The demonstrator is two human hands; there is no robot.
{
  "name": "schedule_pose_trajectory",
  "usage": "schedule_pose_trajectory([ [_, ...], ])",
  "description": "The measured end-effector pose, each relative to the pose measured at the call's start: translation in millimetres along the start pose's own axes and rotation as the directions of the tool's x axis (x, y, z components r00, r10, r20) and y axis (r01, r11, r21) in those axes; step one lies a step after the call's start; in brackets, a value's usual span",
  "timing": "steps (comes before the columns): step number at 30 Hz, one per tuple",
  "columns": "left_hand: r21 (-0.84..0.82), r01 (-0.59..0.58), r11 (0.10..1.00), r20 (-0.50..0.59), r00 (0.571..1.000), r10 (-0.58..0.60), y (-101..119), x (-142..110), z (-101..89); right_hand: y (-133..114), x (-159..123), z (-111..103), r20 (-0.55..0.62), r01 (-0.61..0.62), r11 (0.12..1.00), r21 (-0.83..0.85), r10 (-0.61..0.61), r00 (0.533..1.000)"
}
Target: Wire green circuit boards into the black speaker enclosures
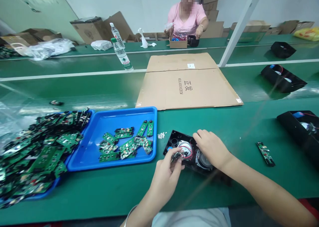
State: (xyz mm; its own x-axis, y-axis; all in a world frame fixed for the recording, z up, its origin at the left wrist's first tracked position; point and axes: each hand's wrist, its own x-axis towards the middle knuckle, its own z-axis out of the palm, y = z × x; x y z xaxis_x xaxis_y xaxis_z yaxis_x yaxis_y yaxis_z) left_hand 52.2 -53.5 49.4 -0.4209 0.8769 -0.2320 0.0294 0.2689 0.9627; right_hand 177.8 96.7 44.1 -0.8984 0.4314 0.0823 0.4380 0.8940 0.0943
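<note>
Head view: the left hand is held with its wrist low, and a small circuit board is clamped between its thumb and fingers, above the open black speaker box on the green table. The right hand is bent over the box's far edge, fingers close together; whether anything is gripped cannot be told. On the flat cardboard, "正发" can be read; the bottle label cannot.

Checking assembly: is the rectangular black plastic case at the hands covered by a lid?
No, the black case lies open, showing round metal speakers inside.
</note>
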Motion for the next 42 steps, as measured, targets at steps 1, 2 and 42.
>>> schedule_pose_trajectory([
  [1,0.004,0.001,1.0,0.013,1.0,-0.001,-0.5,-0.5,0.3,-3.0,4.4,2.6,0.042,-0.003,0.999,-0.036,0.005,0.999],
  [2,0.008,0.0,1.0,0.023,1.0,-0.001,-1.2,-1.0,0.4,-5.8,8.3,4.6,0.08,-0.008,0.998,-0.056,0.012,0.997],
  [42,0.023,-0.023,0.999,-0.158,0.987,0.027,-7.5,13.3,22.7,-18.8,-42.2,3.1,-0.144,0.133,0.483,0.866,-0.016,0.99],
])
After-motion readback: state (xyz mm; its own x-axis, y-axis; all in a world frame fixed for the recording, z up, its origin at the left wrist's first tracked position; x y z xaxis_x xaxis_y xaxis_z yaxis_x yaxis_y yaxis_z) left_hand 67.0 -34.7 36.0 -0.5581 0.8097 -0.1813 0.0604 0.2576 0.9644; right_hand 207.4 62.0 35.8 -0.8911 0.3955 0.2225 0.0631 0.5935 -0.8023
